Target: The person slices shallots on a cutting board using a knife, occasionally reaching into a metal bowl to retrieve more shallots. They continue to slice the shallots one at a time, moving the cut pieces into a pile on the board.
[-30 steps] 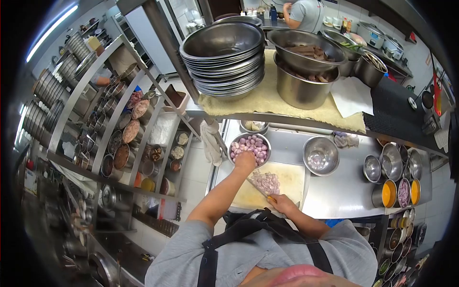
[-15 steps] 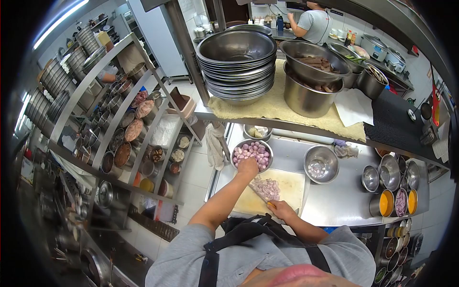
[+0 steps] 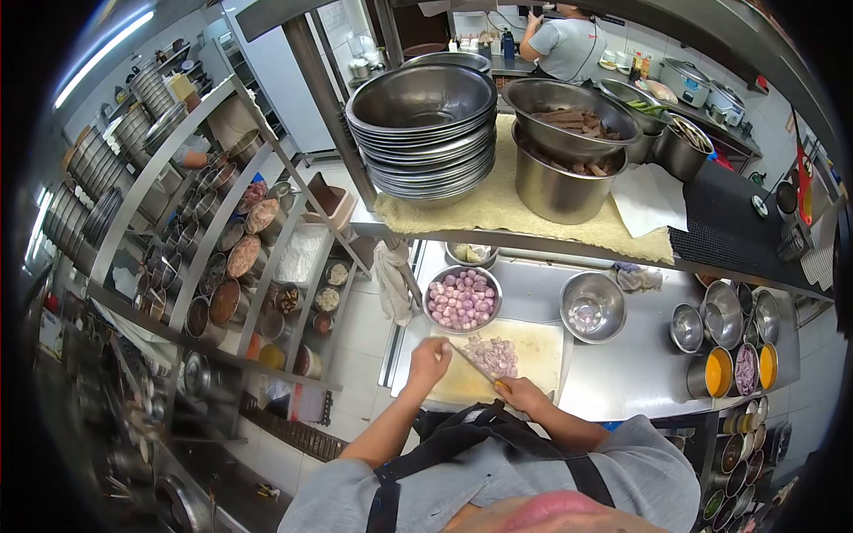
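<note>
My right hand (image 3: pixel 522 394) grips the yellow handle of a knife (image 3: pixel 474 363), whose blade slants up and left over the cutting board (image 3: pixel 544 348). Sliced purple shallots (image 3: pixel 496 357) lie heaped beside the blade. My left hand (image 3: pixel 431 361) is closed over the board's left edge, near the knife tip; what its fingers hold, if anything, is hidden. Just beyond the board stands a metal bowl (image 3: pixel 500 302) full of peeled shallots (image 3: pixel 461 298). To the right, another metal bowl (image 3: pixel 613 327) has a few pale purple pieces at its bottom.
Overhead, a shelf carries stacked metal bowls (image 3: pixel 422 142) and a large pot (image 3: pixel 564 191). Containers with orange liquid (image 3: pixel 718 375) and sliced shallots (image 3: pixel 745 371) stand at the counter's right end. A food rack (image 3: pixel 267 258) is on the left. Another person (image 3: pixel 569 49) stands at the back.
My left hand has left the shallot bowl and come back toward me, to the board's left edge. My right hand still holds the knife in nearly the same place. The view has shifted slightly.
</note>
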Tool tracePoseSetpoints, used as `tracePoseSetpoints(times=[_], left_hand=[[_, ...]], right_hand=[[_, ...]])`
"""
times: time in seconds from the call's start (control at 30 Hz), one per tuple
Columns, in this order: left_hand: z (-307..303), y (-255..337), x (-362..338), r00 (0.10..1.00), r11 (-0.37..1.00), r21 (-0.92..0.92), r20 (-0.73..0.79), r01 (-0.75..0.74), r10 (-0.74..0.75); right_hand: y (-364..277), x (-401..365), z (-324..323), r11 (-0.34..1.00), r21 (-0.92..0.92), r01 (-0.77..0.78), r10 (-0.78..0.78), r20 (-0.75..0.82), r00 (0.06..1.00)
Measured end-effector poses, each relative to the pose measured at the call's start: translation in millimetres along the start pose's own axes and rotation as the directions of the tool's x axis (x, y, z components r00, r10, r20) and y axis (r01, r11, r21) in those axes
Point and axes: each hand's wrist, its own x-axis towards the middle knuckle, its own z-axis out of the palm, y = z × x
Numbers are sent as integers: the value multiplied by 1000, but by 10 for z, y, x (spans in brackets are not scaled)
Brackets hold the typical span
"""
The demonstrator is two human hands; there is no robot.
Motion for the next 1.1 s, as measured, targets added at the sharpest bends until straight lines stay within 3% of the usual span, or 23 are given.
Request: tracePoseSetpoints(times=[0.03, 0.1, 0.13, 0.2, 0.23, 0.27, 0.33, 0.37, 0.43, 0.77, 0.97, 1.03, 1.1], left_hand=[[30, -65, -134, 1000, 1000, 2, 4, 9, -9], [112, -174, -440, 969, 978, 18, 128, 210, -210], [155, -191, -520, 961, 970, 19, 131, 242, -242], [242, -275, -586, 967, 970, 157, 146, 186, -209], [296, -349, -604, 960, 968, 143, 161, 206, -228], [342, -398, -637, 954, 964, 131, 166, 230, -250], [387, -405, -680, 974, 977, 48, 81, 209, -213], [379, -416, -692, 987, 988, 23, 39, 152, -153], [357, -382, -699, 997, 998, 15, -45, 65, -64], [317, -343, -733, 985, 983, 74, -42, 171, -168], [265, -271, -717, 985, 983, 65, -17, 173, -173], [283, -297, -706, 996, 995, 59, -57, 76, -73], [309, -365, -700, 990, 988, 79, 39, 131, -134]], right_hand=[[3, -1, 6, 1000, -2, 16, -16, -11, 1000], [4, 27, -10, 1000, 2, 16, -16, 9, 1000], [-10, 22, -23, 1000, 2, 19, -19, 24, 1000], [-77, 9, -35, 1000, 22, -14, 14, 5, 1000], [-134, 12, -61, 996, 18, -85, 85, 47, 995], [3, 52, 31, 1000, 0, -17, 17, 18, 1000], [72, 67, 125, 998, 28, -52, 51, 9, 999], [34, 85, 136, 1000, 20, -14, 13, 54, 998], [-117, 40, 32, 985, 103, -140, 132, 81, 988], [-150, 38, 18, 973, 163, -161, 148, 91, 985], [-176, 42, -15, 972, 135, -193, 180, 103, 978], [-122, 54, 2, 992, 68, -104, 99, 78, 992], [-66, 55, 24, 997, -70, -40, 42, 33, 999]])
